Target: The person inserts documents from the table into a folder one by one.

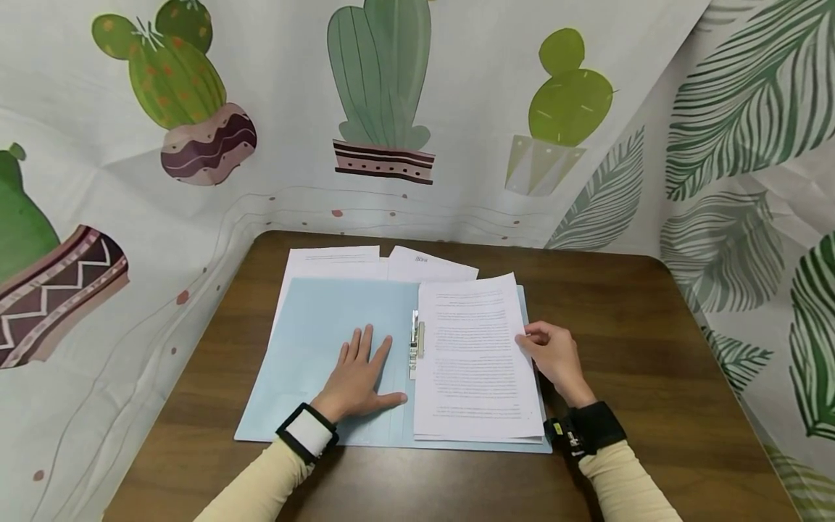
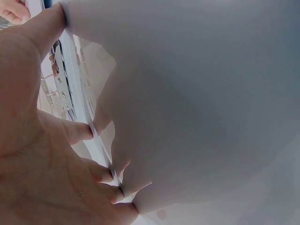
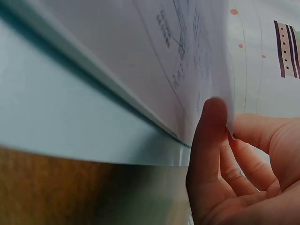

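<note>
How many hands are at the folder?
2. The left hand rests, fingers spread, on the left side of the blue folder; the right hand pinches the right edge of the printed paper.

Table [image 1: 607, 304]: dark brown, wood-grained top, rounded far corners, filling the lower middle of the head view; soft sheen at bottom centre. On it, centre of frame, a light-blue folder [image 1: 333, 312] lying open. Two white printed sheets, left sheet [image 1: 335, 263] and right sheet [image 1: 433, 267], jut from beneath the folder's upper edge, the right one slanted.
</note>
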